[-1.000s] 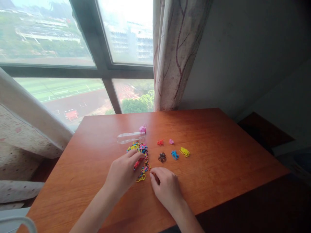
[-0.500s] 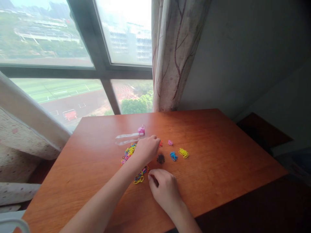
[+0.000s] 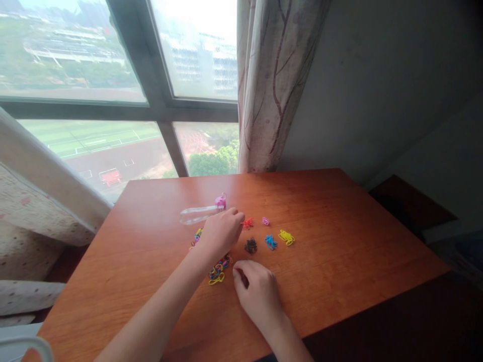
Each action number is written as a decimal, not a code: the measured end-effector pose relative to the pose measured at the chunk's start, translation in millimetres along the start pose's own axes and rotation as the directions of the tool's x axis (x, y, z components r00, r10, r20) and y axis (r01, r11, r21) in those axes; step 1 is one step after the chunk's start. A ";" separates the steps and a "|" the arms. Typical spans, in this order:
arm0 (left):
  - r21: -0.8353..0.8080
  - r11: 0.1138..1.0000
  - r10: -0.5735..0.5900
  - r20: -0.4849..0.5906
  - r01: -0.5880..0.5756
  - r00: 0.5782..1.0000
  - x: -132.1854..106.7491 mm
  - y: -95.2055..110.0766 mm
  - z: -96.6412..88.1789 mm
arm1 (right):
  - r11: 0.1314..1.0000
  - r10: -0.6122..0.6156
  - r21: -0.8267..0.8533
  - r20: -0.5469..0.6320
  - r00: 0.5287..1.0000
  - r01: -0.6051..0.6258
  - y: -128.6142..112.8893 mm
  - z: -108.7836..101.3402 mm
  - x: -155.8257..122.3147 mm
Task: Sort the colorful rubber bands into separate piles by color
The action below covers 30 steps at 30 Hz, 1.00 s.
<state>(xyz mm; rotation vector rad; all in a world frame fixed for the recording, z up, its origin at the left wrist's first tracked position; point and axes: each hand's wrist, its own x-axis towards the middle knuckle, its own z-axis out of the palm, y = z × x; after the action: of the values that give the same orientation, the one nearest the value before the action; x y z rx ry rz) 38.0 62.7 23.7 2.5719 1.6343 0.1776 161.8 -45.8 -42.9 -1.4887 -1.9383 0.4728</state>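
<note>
My left hand [image 3: 221, 234] lies palm down over a mixed pile of small coloured rubber bands [image 3: 217, 269], fingers curled. Its fingertips sit just left of a small red group of bands [image 3: 248, 222]. What the fingers hold, if anything, is hidden. My right hand [image 3: 258, 292] rests on the wooden table [image 3: 339, 261] near the front edge, its fingers curled under and pinched together beside the pile. Sorted by colour to the right lie a pink group [image 3: 265, 220], a brown group [image 3: 251, 245], a blue group [image 3: 270, 242] and a yellow group [image 3: 287, 237].
A clear plastic tube [image 3: 196, 214] with a pink cap [image 3: 221, 202] lies on its side behind the pile. A window and a patterned curtain [image 3: 271, 85] stand beyond the table's far edge. A cushioned seat [image 3: 33, 221] is at the left.
My left hand left the pile, reached out to the red group, and has now drawn back a little. My right hand has stayed in place.
</note>
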 end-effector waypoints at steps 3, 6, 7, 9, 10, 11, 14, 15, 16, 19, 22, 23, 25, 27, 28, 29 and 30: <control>-0.017 1.000 -0.017 -0.029 0.017 0.999 -23.9 -3.1 -7.7 | 1.000 0.015 -0.010 -0.018 1.000 -0.016 0.7 1.4 -0.4; -0.125 0.992 -0.025 -0.072 0.016 0.997 -53.7 -8.3 -8.1 | 0.999 0.010 -0.049 -0.014 1.000 -0.011 0.5 2.7 -0.6; -0.177 0.984 -0.022 -0.085 0.006 0.996 -64.1 -10.4 -6.3 | 0.998 0.007 -0.064 -0.012 1.000 -0.008 0.1 2.9 -0.4; -0.256 0.967 -0.019 -0.104 -0.008 0.994 -84.3 -14.2 -0.6 | 0.996 0.001 -0.089 -0.001 1.000 -0.001 -1.4 2.8 0.4; -0.280 0.960 -0.015 -0.110 -0.017 0.994 -93.8 -15.7 3.1 | 0.995 0.000 -0.099 0.003 1.000 0.001 -2.3 2.6 1.0; -0.298 0.954 -0.009 -0.103 -0.022 0.995 -102.8 -16.7 7.0 | 0.994 0.001 -0.109 0.007 1.000 0.000 -3.3 2.3 1.6; -0.313 0.950 0.001 -0.042 -0.014 0.999 -125.7 -17.5 18.8 | 0.991 0.011 -0.137 0.013 1.000 -0.009 -6.7 1.3 3.5; -0.307 0.952 -0.002 -0.022 -0.005 1.000 -131.7 -17.1 22.5 | 0.990 0.013 -0.143 0.016 1.000 -0.010 -7.7 0.9 3.9; -0.299 0.954 -0.007 -0.006 0.005 1.000 -136.9 -16.8 26.1 | 0.990 0.011 -0.144 0.023 1.000 -0.008 -8.5 0.6 4.2; -0.272 0.962 -0.030 0.015 0.033 0.999 -147.4 -16.5 35.2 | 0.992 -0.005 -0.127 0.052 0.999 0.012 -10.0 -0.2 3.6; -0.259 0.965 -0.052 0.004 0.051 0.999 -151.3 -17.9 41.0 | 0.995 -0.033 -0.091 0.097 0.995 0.042 -10.0 -0.6 1.9; -0.259 0.965 -0.053 -0.003 0.051 0.999 -151.5 -18.5 42.2 | 0.995 -0.046 -0.079 0.113 0.993 0.055 -10.0 -0.6 1.4; -0.258 0.965 -0.053 -0.018 0.047 0.998 -151.0 -19.5 44.3 | 0.995 -0.069 -0.065 0.143 0.987 0.079 -10.5 -0.5 0.7; -0.257 0.965 -0.051 -0.032 0.041 0.998 -149.9 -20.1 46.2 | 0.993 -0.083 -0.072 0.168 0.982 0.096 -11.8 -0.2 0.7; -0.255 0.966 -0.051 -0.036 0.040 0.998 -149.4 -20.4 47.2 | 0.992 -0.086 -0.080 0.177 0.980 0.101 -12.5 0.1 0.8; -0.253 0.966 -0.053 -0.039 0.042 0.998 -148.9 -20.7 48.2 | 0.991 -0.088 -0.085 0.183 0.979 0.105 -13.2 0.4 1.0; -0.252 0.967 -0.055 -0.042 0.043 0.998 -148.6 -21.0 49.1 | 0.991 -0.088 -0.086 0.185 0.979 0.106 -13.7 0.7 1.2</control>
<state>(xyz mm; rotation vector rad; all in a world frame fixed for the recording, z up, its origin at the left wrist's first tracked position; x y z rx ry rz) -36.2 -63.6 -35.2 2.3530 1.5748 0.4179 151.2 -48.6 -34.5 -1.4444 -2.1927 0.4925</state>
